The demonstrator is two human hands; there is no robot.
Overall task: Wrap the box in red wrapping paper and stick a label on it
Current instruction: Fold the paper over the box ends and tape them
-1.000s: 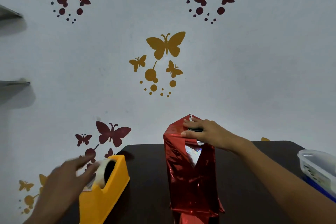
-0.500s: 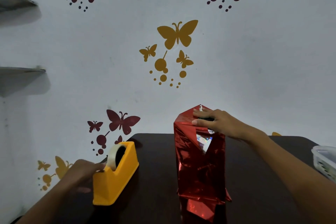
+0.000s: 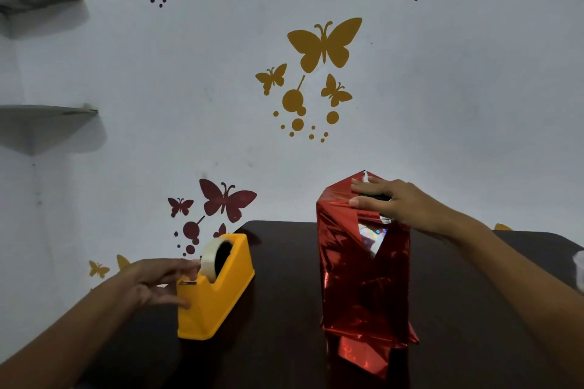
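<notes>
A tall box wrapped in shiny red paper (image 3: 363, 281) stands upright on the dark table (image 3: 284, 357), right of centre. A loose paper flap hangs out at its base. My right hand (image 3: 388, 202) lies on the folded paper at the box's top, fingers straight, pressing the flaps down. A yellow tape dispenser (image 3: 215, 287) with a white tape roll (image 3: 210, 257) sits to the left. My left hand (image 3: 158, 279) is at the dispenser's near end, fingers at the tape by the cutter and thumb against the dispenser's side. No label is in view.
A clear plastic container (image 3: 580, 268) shows at the right edge of the table. The white wall behind carries butterfly stickers, and two grey shelves (image 3: 47, 117) jut out at the left. The table's left edge runs close to the dispenser.
My left hand has come down from above the tape roll to the dispenser's cutter end. The view has tilted, and my right hand has stayed on the box top.
</notes>
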